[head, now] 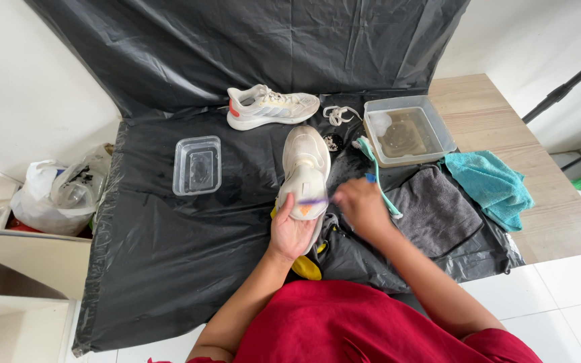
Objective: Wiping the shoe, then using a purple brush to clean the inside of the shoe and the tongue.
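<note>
My left hand (289,232) grips the heel of a white sneaker (304,168) that stands on a black plastic sheet (169,242), toe pointing away from me. My right hand (360,205) holds a small purple-headed toothbrush (315,200) with its bristles against the back of the sneaker near an orange mark. A second white sneaker (270,106) lies on its side further back. A yellow object (306,267) shows under my left wrist.
An empty clear plastic tub (198,165) sits to the left. A tub of murky water (408,131) stands at the right, beside loose white laces (339,114), a teal-handled brush (378,168), a grey towel (438,208) and a teal cloth (495,185). Plastic bags (62,191) lie far left.
</note>
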